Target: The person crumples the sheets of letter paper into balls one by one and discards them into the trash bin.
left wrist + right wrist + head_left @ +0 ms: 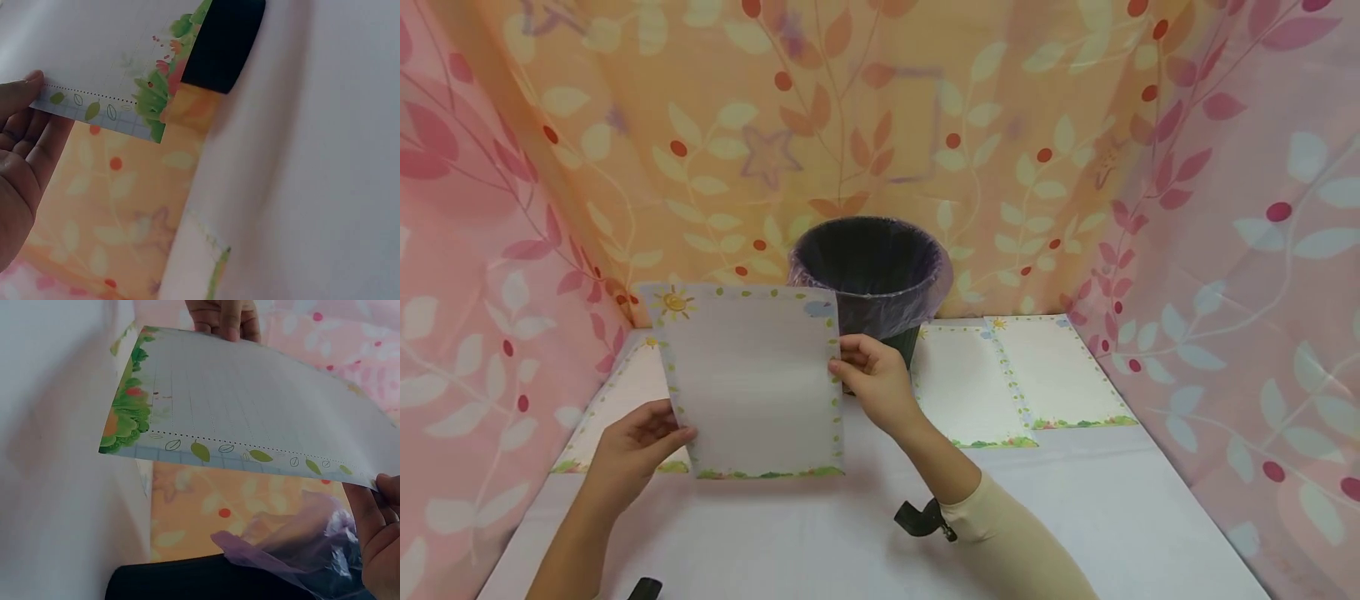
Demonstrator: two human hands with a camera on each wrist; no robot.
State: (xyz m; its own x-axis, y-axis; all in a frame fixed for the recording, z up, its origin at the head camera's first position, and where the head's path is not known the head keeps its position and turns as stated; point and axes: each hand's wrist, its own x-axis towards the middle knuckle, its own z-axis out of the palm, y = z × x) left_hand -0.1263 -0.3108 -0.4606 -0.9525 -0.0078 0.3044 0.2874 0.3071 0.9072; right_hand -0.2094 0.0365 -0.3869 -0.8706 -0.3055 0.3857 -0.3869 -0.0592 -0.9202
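A sheet of decorated writing paper (752, 383), bordered with leaves, a sun and a cloud at the top and plants along the bottom, is held up above the table. My left hand (638, 446) pinches its left edge low down, thumb in front. Higher on the right edge, my right hand (877, 379) pinches the same sheet. The left wrist view shows the thumb of the left hand (25, 144) on the leaf border. In the right wrist view the sheet (250, 406) bows slightly, with the right hand (381, 537) at its corner end.
Behind the sheet stands a black bin (868, 258) lined with a purple plastic bag (936, 287). Similar sheets lie on the white table: one (617, 408) at left, partly hidden, and two at right, an inner sheet (966, 383) and an outer sheet (1060, 375). Patterned curtains (880, 108) enclose the table.
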